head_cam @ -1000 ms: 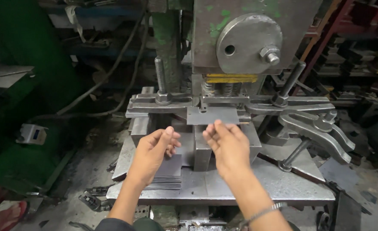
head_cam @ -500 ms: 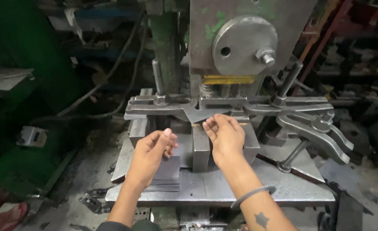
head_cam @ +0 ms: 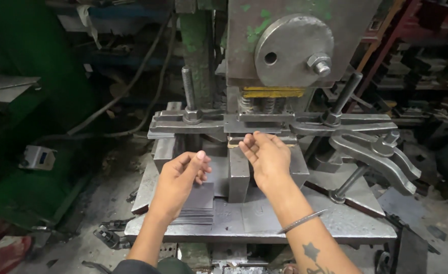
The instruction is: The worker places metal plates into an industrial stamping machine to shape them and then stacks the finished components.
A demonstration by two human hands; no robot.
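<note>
On the press bed (head_cam: 335, 223), near its left front edge, lies a stack of thin metal sheets (head_cam: 197, 205). The left hand (head_cam: 181, 177) hovers half-curled over it, holding nothing visible. The right hand (head_cam: 267, 155) pinches at a small plate (head_cam: 239, 142) under the ram.

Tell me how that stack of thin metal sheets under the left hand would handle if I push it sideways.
The stack of thin metal sheets lies flat, so it probably won't tip, but the loose, smooth-looking sheets could fan apart across the steel bed. Each sheet looks stiff; the whole stack is likely heavy for its size. The left hand hovers over it.
</note>
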